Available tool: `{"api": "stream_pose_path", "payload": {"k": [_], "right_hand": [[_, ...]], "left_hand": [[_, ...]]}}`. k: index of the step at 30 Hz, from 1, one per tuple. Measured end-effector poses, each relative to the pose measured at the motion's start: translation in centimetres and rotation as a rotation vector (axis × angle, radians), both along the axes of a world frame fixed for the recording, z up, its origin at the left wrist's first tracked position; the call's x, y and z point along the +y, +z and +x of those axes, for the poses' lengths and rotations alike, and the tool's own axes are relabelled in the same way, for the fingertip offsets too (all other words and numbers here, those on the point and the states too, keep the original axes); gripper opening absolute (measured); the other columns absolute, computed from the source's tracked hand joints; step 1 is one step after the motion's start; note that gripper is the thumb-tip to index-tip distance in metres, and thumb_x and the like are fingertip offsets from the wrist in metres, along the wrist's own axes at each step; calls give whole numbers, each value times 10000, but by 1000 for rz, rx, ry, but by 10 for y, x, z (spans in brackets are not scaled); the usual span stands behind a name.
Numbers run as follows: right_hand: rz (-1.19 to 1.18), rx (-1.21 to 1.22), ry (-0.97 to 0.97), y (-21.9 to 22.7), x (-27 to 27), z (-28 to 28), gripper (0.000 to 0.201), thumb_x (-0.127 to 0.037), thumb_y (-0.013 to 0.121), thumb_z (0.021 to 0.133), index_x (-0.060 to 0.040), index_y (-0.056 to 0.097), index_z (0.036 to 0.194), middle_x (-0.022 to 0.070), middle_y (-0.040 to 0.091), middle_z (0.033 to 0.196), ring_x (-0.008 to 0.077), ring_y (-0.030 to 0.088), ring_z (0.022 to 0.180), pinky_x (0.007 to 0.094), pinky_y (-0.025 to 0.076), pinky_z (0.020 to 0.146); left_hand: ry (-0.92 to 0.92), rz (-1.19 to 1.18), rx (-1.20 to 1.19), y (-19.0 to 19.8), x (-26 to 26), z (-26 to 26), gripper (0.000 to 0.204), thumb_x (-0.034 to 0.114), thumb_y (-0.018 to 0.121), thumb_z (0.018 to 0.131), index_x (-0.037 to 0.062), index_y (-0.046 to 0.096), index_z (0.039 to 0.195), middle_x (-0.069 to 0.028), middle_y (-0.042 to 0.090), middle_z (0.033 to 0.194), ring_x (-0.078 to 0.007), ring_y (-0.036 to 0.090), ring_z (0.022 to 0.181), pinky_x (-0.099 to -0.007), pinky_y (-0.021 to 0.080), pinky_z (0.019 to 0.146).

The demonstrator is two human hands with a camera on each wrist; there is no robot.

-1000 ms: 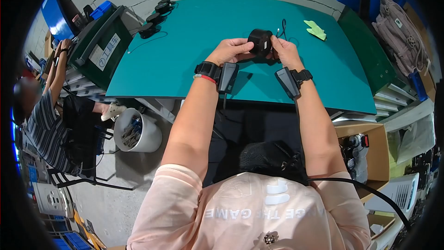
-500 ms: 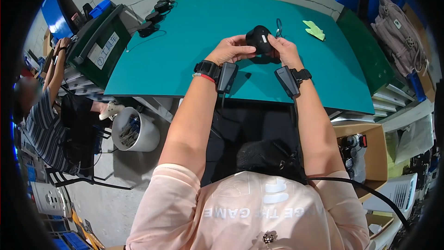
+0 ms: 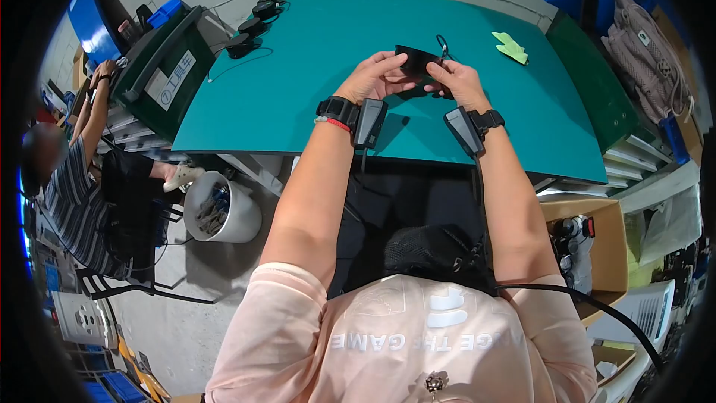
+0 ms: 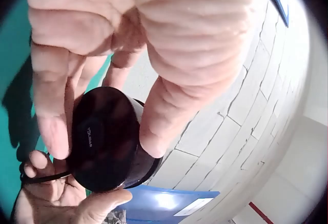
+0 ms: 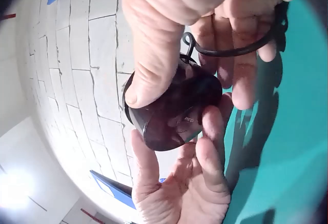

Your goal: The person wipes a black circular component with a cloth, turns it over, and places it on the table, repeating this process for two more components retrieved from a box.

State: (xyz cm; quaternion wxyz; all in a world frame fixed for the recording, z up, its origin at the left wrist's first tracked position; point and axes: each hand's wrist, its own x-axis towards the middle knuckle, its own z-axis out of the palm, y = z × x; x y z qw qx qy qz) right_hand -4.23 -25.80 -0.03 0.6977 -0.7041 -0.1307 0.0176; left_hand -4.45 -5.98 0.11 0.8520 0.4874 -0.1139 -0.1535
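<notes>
Left hand (image 3: 375, 80) fingers (image 4: 54, 126) are curling round the black round device (image 4: 107, 139), thumb on one side and fingertips on the flat face. Right hand (image 3: 456, 82) is pinching the same device (image 5: 171, 108) from the other side, thumb (image 5: 148, 62) pressing on top, and its other fingers are hooking a thin black cable (image 5: 230, 49) that loops off the device. Device is being held in the air between both hands, above the far middle of the teal table (image 3: 298, 67), not touching it.

Risks, as judgement: the shell looks smooth and glossy, grip is mostly fingertips, so it could be slipping out and dropping onto the table if either hand is loosening. Cable is wrapping round the right fingers, so pulling the hands apart could be yanking or straining it where it joins the device. Join itself is hidden, can't tell how sturdy.

Further out: green scrap (image 3: 509, 47) lying to the right, more black devices (image 3: 250, 28) at the far left edge, both well apart.
</notes>
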Motion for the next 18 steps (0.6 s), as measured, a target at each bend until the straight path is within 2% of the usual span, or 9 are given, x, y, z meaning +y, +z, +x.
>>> {"api": "stream_pose_path", "payload": {"k": [4, 8, 10, 13, 16, 18], "right_hand": [[18, 29, -12, -1, -5, 1, 462, -411, 718, 735, 2, 633, 927, 46, 640, 804, 103, 620, 642, 173, 396, 516], [33, 51, -18, -2, -6, 3, 483, -437, 712, 731, -3, 633, 926, 55, 648, 814, 98, 616, 636, 179, 396, 508], [38, 56, -14, -4, -8, 4, 489, -447, 709, 730, -5, 633, 923, 59, 651, 820, 97, 614, 632, 180, 396, 506], [79, 77, -8, -4, -11, 4, 493, -454, 703, 732, -6, 633, 924, 61, 655, 826, 93, 609, 626, 178, 394, 507], [91, 63, -4, -3, -9, 3, 497, -464, 697, 734, -9, 632, 923, 62, 658, 839, 90, 606, 625, 178, 395, 511], [82, 61, -27, -2, -7, 1, 451, -396, 716, 740, -3, 635, 945, 52, 653, 824, 89, 605, 631, 179, 395, 513]], "left_hand": [[85, 48, -49, -7, 0, 5, 403, 248, 715, 760, -25, 555, 1009, -79, 588, 894, -155, 597, 852, -260, 489, 839], [90, 74, -40, -5, 0, 1, 459, 268, 713, 762, -56, 558, 1047, -109, 597, 969, -166, 599, 881, -236, 472, 846], [67, 101, -65, -6, 0, 3, 372, 260, 638, 826, -25, 573, 1056, -124, 596, 1028, -176, 589, 959, -286, 454, 913], [56, 37, -64, -6, 1, 5, 393, 288, 628, 832, -21, 565, 1068, -114, 594, 1013, -188, 587, 972, -305, 454, 926], [54, 69, -103, -8, 3, 8, 440, 314, 624, 831, -22, 542, 1102, -101, 587, 1009, -202, 588, 958, -324, 455, 932], [61, 35, -44, -5, 2, 6, 438, 296, 641, 821, -26, 537, 1099, -110, 588, 1014, -198, 595, 936, -335, 475, 904]]}}
